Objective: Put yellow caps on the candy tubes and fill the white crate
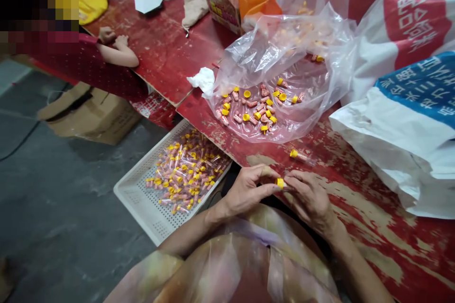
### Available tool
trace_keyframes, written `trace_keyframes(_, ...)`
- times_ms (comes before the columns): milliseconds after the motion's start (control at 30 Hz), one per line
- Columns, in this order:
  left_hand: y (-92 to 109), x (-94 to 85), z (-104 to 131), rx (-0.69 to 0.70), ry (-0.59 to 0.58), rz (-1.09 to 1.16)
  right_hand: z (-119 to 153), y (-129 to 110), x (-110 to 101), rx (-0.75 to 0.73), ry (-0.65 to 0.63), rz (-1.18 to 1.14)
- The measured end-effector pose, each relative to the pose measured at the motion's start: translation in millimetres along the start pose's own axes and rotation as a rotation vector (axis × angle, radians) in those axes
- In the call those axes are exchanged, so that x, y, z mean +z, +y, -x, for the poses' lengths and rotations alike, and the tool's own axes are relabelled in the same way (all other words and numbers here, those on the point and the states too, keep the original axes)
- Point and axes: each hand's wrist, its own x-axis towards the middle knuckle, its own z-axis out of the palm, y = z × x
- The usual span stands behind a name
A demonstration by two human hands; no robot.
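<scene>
My left hand (249, 187) pinches a small yellow-capped piece (280, 183) between thumb and index finger, in front of my body. From the other side, my right hand (308, 195) has its fingers closed around the same piece; most of its body is hidden by the fingers. A single clear tube with a yellow cap (294, 153) lies on the worn red table just beyond my hands. Farther back, an open clear plastic bag (245, 64) holds several loose pink pieces with yellow tops.
To the left, a white perforated basket (133, 180) contains many yellow-capped tubes. A white printed sack (384, 151) stands at right. A crumpled white tissue (202, 80) lies beside the clear bag. Another person's forearm (119, 54) rests on the red table (159, 64). A cardboard box (95, 113) sits on the floor.
</scene>
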Motion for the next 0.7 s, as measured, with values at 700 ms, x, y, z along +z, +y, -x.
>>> trace_keyframes(700, -46.8, 31.3, -75.5, 0.66, -0.101, -1.098, 60.5, 5.9, -87.7, 0.969, -1.064, 0.791)
